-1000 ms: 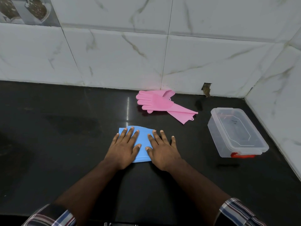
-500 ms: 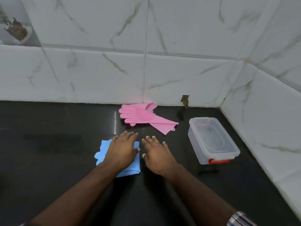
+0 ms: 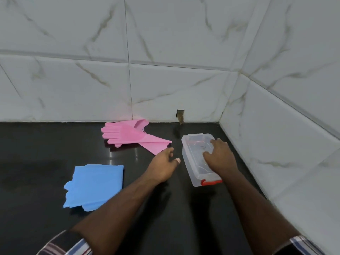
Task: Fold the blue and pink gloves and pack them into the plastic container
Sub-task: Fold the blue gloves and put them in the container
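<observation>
Blue gloves (image 3: 95, 186) folded, flat on the bench (image 3: 36, 144), well left of the container (image 3: 199, 159); not packed. My left hand (image 3: 162, 165), fingers loosely curled, empty, just left of it. My right hand (image 3: 219, 156) rests on its lid, fingers spread. Pink gloves (image 3: 128, 138) beyond-left, unfolded.

walls (image 3: 184, 80): white marble tile | counter (image 3: 36, 144): glossy black | corner: right

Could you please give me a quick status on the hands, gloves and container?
Right hand on lidded plastic container; left hand open, holding nothing. Blue gloves folded, pink gloves unfolded. Nothing packed.
</observation>
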Available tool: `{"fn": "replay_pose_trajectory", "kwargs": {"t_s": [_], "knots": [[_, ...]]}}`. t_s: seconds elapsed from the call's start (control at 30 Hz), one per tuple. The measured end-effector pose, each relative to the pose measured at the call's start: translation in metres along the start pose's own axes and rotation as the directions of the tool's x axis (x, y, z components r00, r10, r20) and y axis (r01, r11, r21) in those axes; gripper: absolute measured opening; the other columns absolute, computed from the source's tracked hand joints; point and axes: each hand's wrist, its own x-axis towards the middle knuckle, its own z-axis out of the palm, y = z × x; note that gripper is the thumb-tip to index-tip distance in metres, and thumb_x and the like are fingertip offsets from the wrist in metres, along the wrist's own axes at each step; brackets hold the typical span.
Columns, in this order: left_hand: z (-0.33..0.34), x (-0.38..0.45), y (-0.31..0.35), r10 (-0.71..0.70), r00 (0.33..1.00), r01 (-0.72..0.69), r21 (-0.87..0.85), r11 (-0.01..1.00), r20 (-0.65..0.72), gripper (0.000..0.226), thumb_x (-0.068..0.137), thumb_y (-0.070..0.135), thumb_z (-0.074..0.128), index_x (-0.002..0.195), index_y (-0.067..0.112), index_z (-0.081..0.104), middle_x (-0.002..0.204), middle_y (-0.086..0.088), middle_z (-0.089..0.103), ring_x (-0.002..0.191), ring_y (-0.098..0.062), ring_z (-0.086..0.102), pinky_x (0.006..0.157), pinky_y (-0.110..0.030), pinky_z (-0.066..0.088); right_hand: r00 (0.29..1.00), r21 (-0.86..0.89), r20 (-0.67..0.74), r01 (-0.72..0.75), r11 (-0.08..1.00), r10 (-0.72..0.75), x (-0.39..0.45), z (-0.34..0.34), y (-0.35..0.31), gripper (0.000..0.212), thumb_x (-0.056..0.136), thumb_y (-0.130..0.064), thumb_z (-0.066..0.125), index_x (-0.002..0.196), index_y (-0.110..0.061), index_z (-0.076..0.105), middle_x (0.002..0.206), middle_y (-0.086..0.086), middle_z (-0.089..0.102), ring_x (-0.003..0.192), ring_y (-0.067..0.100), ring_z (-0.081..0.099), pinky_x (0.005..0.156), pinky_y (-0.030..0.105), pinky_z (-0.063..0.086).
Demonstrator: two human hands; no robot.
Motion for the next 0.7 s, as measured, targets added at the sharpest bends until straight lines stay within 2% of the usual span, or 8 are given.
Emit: {"fn": "replay_pose_trajectory", "kwargs": {"t_s": [0.13, 0.23, 0.33, 0.4, 0.47, 0.53, 0.6, 0.7], "knots": [[0.012, 0.006, 0.004, -0.064, 0.998, 0.065, -0.113, 0.991, 0.016, 0.067, 0.095, 0.034, 0.062, 0.153, 0.015, 0.033, 0.146, -0.005, 0.050, 0.125, -0.022, 0.056, 0.103, -0.043, 0.050, 0.991, 0.104, 0.119, -0.080, 0.991, 0.068, 0.005, -0.005, 0.015, 0.055, 0.089, -0.034, 0.063, 0.138, -0.014, 0.047, 0.136, 0.007, 0.056, 0.121, 0.027, 0.057, 0.101, 0.042, 0.049], [0.014, 0.007, 0.003, -0.109, 0.994, 0.107, -0.224, 0.969, 0.003, 0.065, 0.095, 0.033, 0.062, 0.151, 0.015, 0.035, 0.137, -0.004, 0.056, 0.111, -0.022, 0.064, 0.088, -0.039, 0.059, 0.993, 0.155, 0.108, -0.054, 0.986, 0.037, -0.003, -0.003, 0.015, 0.051, 0.089, -0.026, 0.066, 0.136, -0.014, 0.049, 0.132, 0.007, 0.059, 0.115, 0.023, 0.058, 0.094, 0.035, 0.048], [0.008, -0.001, -0.002, -0.161, 0.986, 0.144, -0.279, 0.949, -0.038, 0.047, 0.095, 0.036, 0.062, 0.136, 0.017, 0.050, 0.112, 0.000, 0.070, 0.086, -0.016, 0.073, 0.071, -0.035, 0.062, 0.992, 0.242, 0.123, 0.002, 0.970, -0.033, -0.018, 0.007, 0.011, 0.051, 0.088, -0.025, 0.068, 0.135, -0.018, 0.050, 0.129, 0.002, 0.059, 0.105, 0.013, 0.057, 0.088, 0.031, 0.049], [0.001, -0.011, -0.010, -0.205, 0.973, 0.170, -0.265, 0.949, -0.108, 0.036, 0.094, 0.041, 0.062, 0.122, 0.019, 0.055, 0.100, -0.001, 0.072, 0.066, -0.014, 0.072, 0.054, -0.027, 0.056, 0.990, 0.319, 0.119, 0.033, 0.947, -0.074, -0.028, 0.017, 0.006, 0.049, 0.086, -0.024, 0.068, 0.133, -0.019, 0.054, 0.125, 0.000, 0.061, 0.101, 0.010, 0.056, 0.084, 0.028, 0.048], [-0.008, -0.021, -0.023, -0.242, 0.952, 0.200, -0.219, 0.955, -0.188, 0.036, 0.092, 0.046, 0.062, 0.116, 0.021, 0.054, 0.094, -0.001, 0.070, 0.059, -0.014, 0.068, 0.046, -0.025, 0.051, 0.992, 0.402, 0.099, 0.035, 0.915, -0.081, -0.034, 0.025, -0.002, 0.048, 0.086, -0.022, 0.068, 0.132, -0.017, 0.056, 0.122, -0.001, 0.064, 0.100, 0.010, 0.058, 0.085, 0.027, 0.049], [-0.014, -0.031, -0.033, -0.270, 0.937, 0.227, -0.201, 0.953, -0.220, 0.039, 0.091, 0.047, 0.062, 0.120, 0.025, 0.048, 0.100, 0.004, 0.067, 0.072, -0.015, 0.070, 0.049, -0.028, 0.056, 0.990, 0.504, 0.142, -0.049, 0.862, -0.026, -0.036, 0.033, -0.012, 0.052, 0.087, -0.024, 0.067, 0.137, -0.015, 0.053, 0.121, -0.001, 0.066, 0.100, 0.013, 0.063, 0.086, 0.029, 0.052], [-0.017, -0.038, -0.041, -0.276, 0.934, 0.227, -0.220, 0.949, -0.227, 0.048, 0.093, 0.044, 0.062, 0.133, 0.028, 0.042, 0.111, 0.004, 0.065, 0.089, -0.017, 0.070, 0.067, -0.034, 0.061, 0.976, 0.584, 0.217, -0.152, 0.797, 0.027, -0.035, 0.041, -0.023, 0.050, 0.087, -0.025, 0.066, 0.135, -0.015, 0.055, 0.112, 0.000, 0.069, 0.094, 0.014, 0.067, 0.075, 0.027, 0.053], [-0.017, -0.044, -0.044, -0.260, 0.927, 0.198, -0.236, 0.951, -0.271, 0.052, 0.097, 0.037, 0.059, 0.144, 0.027, 0.039, 0.117, 0.005, 0.063, 0.096, -0.017, 0.066, 0.077, -0.030, 0.055, 0.963, 0.605, 0.267, -0.197, 0.771, 0.036, -0.032, 0.050, -0.039, 0.017, 0.087, -0.026, 0.064, 0.099, -0.015, 0.071, 0.092, 0.002, 0.074, 0.082, 0.019, 0.072, 0.064, 0.032, 0.058]]}}
